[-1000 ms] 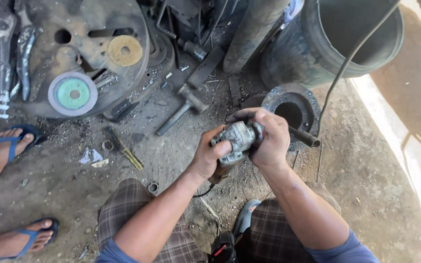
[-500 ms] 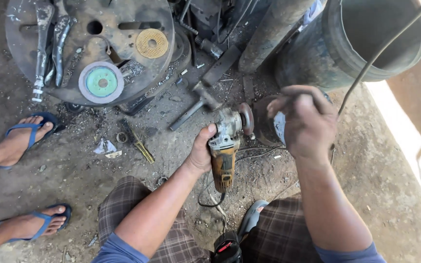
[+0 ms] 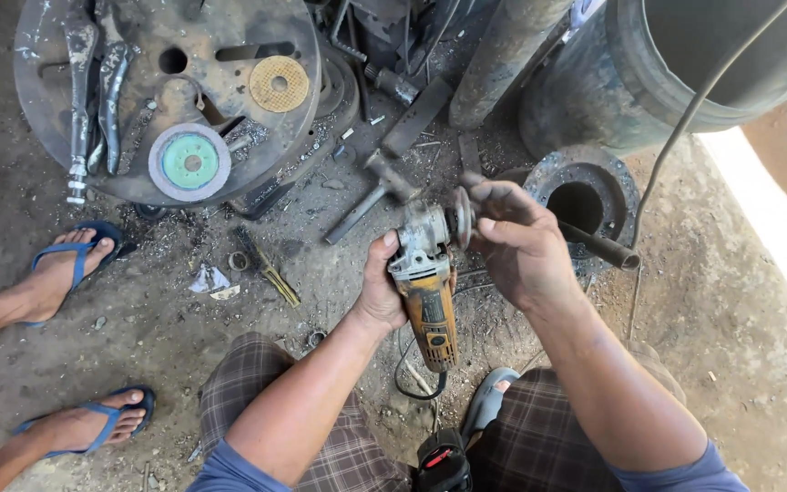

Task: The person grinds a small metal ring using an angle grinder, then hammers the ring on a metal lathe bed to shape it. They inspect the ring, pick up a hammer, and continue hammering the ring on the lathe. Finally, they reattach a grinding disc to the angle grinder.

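Observation:
My left hand (image 3: 382, 290) grips an orange and grey angle grinder (image 3: 427, 293) by its body, head pointing away from me. My right hand (image 3: 519, 239) is at the grinder's head, fingers curled on a small dark disc (image 3: 460, 215) mounted there. A black cord (image 3: 409, 364) loops down from the grinder's tail between my knees. A hammer (image 3: 377, 187) lies on the dirt just beyond the grinder.
A round steel plate (image 3: 138, 55) at the upper left carries a green-centred grinding wheel (image 3: 189, 161), a tan disc (image 3: 279, 83) and pliers (image 3: 93, 82). A flanged pipe (image 3: 583, 196) and a big dark drum (image 3: 685, 64) stand at right. Another person's feet in blue sandals (image 3: 66, 269) are at left.
The view has drifted slightly. My right hand has come down from above the flange onto the disc at the grinder's head. My left hand keeps its grip on the grinder body.

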